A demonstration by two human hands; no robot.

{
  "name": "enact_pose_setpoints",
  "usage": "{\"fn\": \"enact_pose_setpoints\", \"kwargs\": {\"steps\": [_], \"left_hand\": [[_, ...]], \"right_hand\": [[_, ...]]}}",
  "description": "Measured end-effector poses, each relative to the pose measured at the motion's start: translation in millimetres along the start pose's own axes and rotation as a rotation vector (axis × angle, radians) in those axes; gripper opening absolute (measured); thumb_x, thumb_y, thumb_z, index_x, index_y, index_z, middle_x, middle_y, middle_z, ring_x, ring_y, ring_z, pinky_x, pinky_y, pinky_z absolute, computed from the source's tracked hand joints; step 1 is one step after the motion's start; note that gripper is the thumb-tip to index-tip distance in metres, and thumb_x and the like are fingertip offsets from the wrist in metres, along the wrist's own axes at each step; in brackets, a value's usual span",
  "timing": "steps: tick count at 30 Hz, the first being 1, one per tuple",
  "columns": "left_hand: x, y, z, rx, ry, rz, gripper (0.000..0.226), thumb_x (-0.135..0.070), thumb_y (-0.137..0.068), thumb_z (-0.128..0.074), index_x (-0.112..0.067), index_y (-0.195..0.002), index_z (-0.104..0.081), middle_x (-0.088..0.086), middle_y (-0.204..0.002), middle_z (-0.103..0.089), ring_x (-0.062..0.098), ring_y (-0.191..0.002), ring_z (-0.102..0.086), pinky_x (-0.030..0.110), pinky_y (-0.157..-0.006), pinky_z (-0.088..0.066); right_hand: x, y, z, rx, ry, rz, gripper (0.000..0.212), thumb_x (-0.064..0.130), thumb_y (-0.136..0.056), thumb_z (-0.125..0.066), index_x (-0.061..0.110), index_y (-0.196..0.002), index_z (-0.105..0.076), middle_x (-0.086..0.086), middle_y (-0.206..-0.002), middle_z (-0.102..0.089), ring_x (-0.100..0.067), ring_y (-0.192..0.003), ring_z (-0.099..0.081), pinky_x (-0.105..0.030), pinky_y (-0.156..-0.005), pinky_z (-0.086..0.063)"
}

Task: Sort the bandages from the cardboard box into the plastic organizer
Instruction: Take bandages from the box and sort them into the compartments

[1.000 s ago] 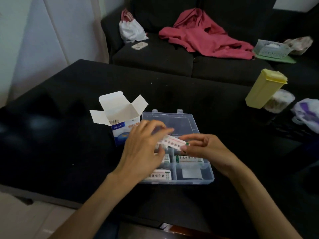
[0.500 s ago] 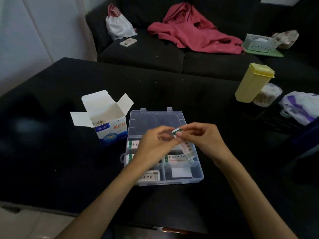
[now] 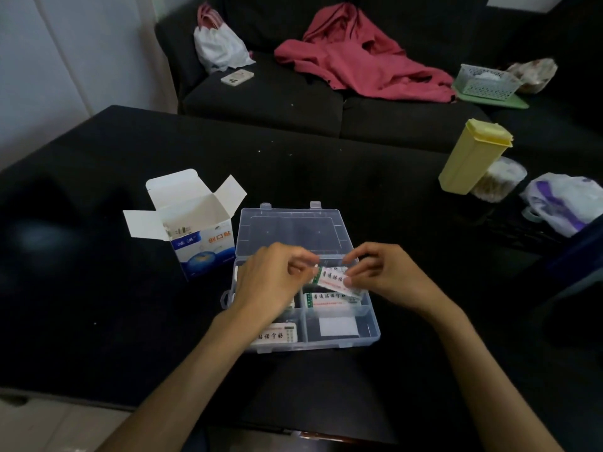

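Both hands hold one small bundle of bandages [image 3: 332,279] at frame centre, just above the plastic organizer [image 3: 372,324]. The left hand [image 3: 270,282] has its fingers curled, thumb and forefinger pinching the bundle's left end. The right hand [image 3: 381,272] pinches the right end between thumb and fingertips. A two-handed hold of this kind suits squaring or aligning loose strips so that they go down as one flat stack; that is a judgement, as the contact points are partly hidden by the fingers.

The organizer lies open, its clear lid [image 3: 290,228] folded back flat toward the upper part of the frame, which leaves every compartment reachable from above. Its tray is divided into cells. The cell just below the held bundle holds a printed stack of bandages [image 3: 329,300]. The lower-left cell holds another stack [image 3: 277,336]. The lower-right cell shows only a plain white rectangle [image 3: 338,326], whose nature cannot be told. The cells under the left hand are hidden.

The cardboard box [image 3: 199,236] stands left of the organizer, just beside it, flaps spread open and mouth upward, so that the supply sits within short reach of the left hand. A few strip ends show at its opening; how many remain cannot be told.

Judgement: sorting is part done, and the held bundle is most likely bound for an upper cell on the right side of the tray.
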State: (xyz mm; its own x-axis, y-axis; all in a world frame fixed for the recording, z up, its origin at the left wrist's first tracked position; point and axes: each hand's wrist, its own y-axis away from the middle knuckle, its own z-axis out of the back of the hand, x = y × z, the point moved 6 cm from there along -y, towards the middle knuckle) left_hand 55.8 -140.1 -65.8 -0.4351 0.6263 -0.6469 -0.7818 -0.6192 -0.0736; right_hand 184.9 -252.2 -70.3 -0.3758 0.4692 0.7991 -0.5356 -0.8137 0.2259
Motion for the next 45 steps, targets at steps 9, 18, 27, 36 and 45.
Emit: {"fn": "enact_pose_setpoints", "kwargs": {"steps": [9,18,27,36,45], "left_hand": [[-9,15,-4,0.001,-0.398,-0.242,0.019,-0.036,-0.09,-0.059,-0.038,-0.107,-0.067,-0.015,-0.102,-0.059,0.004,-0.097,-0.045,0.022,-0.073,-0.044],[1,16,5,0.023,-0.32,-0.248,0.023,-0.039,-0.092,-0.051,-0.038,-0.112,-0.063,-0.019,-0.097,-0.047,0.001,-0.093,-0.036,0.019,-0.078,-0.031],[97,48,159,-0.863,-0.065,0.273,0.043,-0.023,-0.087,-0.062,-0.018,-0.129,-0.054,0.009,-0.129,-0.05,0.028,-0.119,-0.042,0.037,-0.093,-0.038],[151,28,127,-0.387,0.651,0.45,0.046,-0.012,-0.086,-0.064,-0.017,-0.131,-0.053,-0.001,-0.117,-0.062,0.015,-0.104,-0.06,0.035,-0.094,-0.049],[129,33,135,-0.451,0.262,0.329,0.016,-0.03,-0.088,-0.063,-0.026,-0.102,-0.071,-0.011,-0.099,-0.07,0.007,-0.093,-0.065,0.024,-0.076,-0.045]], "right_hand": [[1,-2,-18,0.051,0.317,0.178,0.028,0.007,-0.081,-0.069,0.032,-0.085,-0.057,0.008,-0.085,-0.068,0.002,-0.08,-0.066,-0.025,-0.078,-0.057],[6,2,-17,-0.041,0.562,0.235,0.024,0.027,-0.074,-0.077,0.036,-0.08,-0.056,0.014,-0.089,-0.055,-0.003,-0.081,-0.053,-0.019,-0.07,-0.046],[101,-11,-68,-0.14,0.299,0.519,0.032,0.025,-0.081,-0.072,0.028,-0.112,-0.063,0.01,-0.11,-0.062,0.001,-0.101,-0.054,-0.013,-0.083,-0.043],[138,-30,-150,-0.411,0.673,0.82,0.02,0.018,-0.073,-0.078,0.022,-0.093,-0.074,0.002,-0.089,-0.064,-0.021,-0.088,-0.055,-0.033,-0.071,-0.048],[116,-14,-158,-0.189,0.625,0.695,0.034,0.008,-0.082,-0.058,0.018,-0.113,-0.068,0.003,-0.103,-0.069,-0.015,-0.093,-0.061,-0.024,-0.082,-0.049]]}}
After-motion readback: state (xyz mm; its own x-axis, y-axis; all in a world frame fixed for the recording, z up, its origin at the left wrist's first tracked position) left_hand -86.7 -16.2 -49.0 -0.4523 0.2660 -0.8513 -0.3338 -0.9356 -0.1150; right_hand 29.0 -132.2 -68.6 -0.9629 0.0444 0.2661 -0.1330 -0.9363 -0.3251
